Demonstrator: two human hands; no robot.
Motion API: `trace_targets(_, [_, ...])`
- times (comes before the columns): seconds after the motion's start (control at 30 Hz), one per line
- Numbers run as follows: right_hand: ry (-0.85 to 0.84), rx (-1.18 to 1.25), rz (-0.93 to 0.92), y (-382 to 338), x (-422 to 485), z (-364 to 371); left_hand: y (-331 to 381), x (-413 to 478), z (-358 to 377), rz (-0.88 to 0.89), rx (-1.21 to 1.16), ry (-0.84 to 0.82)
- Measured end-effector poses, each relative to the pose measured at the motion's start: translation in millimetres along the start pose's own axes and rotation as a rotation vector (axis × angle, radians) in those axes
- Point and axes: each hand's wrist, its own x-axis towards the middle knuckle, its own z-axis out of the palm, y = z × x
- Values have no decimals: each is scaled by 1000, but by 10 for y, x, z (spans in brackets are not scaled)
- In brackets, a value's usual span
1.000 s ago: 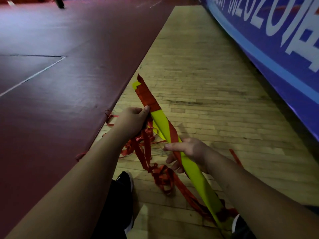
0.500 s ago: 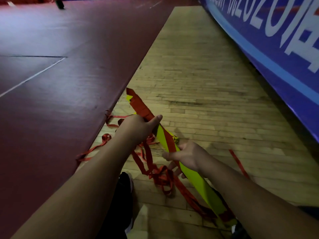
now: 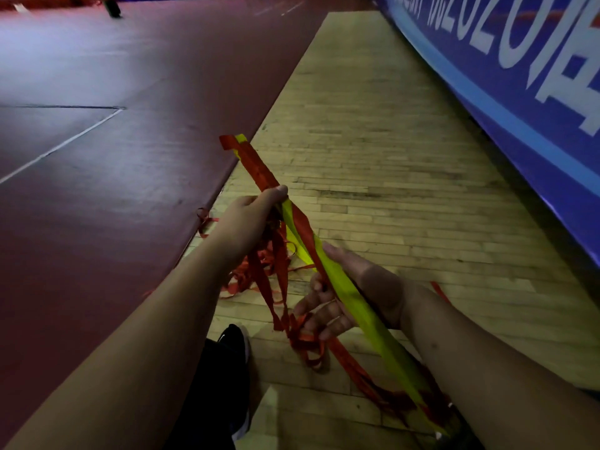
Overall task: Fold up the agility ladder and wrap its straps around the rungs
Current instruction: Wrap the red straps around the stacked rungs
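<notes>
Rungs (image 3: 357, 306) stacked; left grip (image 3: 250, 219) clamped round them, right grip (image 3: 341, 297) curled under them. Straps (image 3: 279, 287) mostly hang loose below left grip: wrapping looks barely begun

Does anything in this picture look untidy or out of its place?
Yes. The red straps hang in a loose tangle below the yellow rungs and lie on the wooden floor, mostly not wound round them. The left hand grips the rungs high; the right hand holds them lower.

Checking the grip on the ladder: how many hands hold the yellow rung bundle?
2. Left hand grips the rung bundle toward its far end; right hand holds it mid-length, curled from beneath.
</notes>
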Motion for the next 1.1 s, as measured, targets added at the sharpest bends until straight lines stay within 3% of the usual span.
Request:
trace_targets(0.17, [-173, -8, -35, -28, -47, -47, 14, -36, -48, 141, -65, -120])
trace_targets(0.33, [-183, 8, -97, -10, -27, -115, 43, -96, -64, 221, -77, -234])
trace_targets(0.63, [27, -3, -72, -35, -33, -67, 62, -107, -11, 238, 29, -176])
trace_targets(1.1, [274, -76, -81, -25, 97, -49, 2, 20, 5, 95, 110, -34])
